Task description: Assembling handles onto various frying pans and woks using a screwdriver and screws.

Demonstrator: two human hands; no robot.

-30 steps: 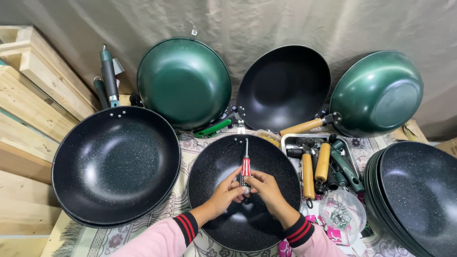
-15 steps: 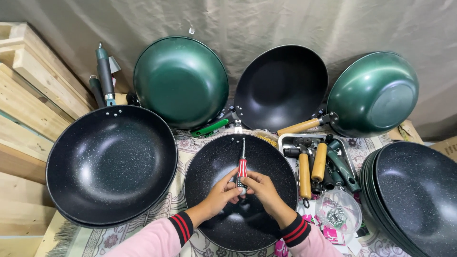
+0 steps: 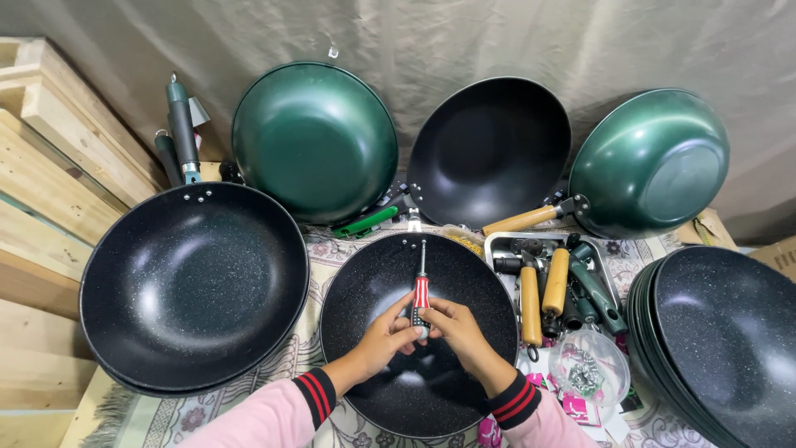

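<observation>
Both your hands, left [image 3: 383, 338] and right [image 3: 458, 328], close on the screwdriver [image 3: 421, 292] over the middle of the pan [image 3: 365, 282], tip at the far-rim rivets. If you tilt it, the tip may slip and scratch the coating.

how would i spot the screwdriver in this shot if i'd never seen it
Start at the black speckled wok at bottom centre of the patterned cloth, the one both hands reach into. Over its middle, the left hand and right hand together hold the screwdriver, shaft pointing away at the far rim. Its red-and-white striped handle sets it apart from the wooden and green pan handles in the tray to the right.
</observation>
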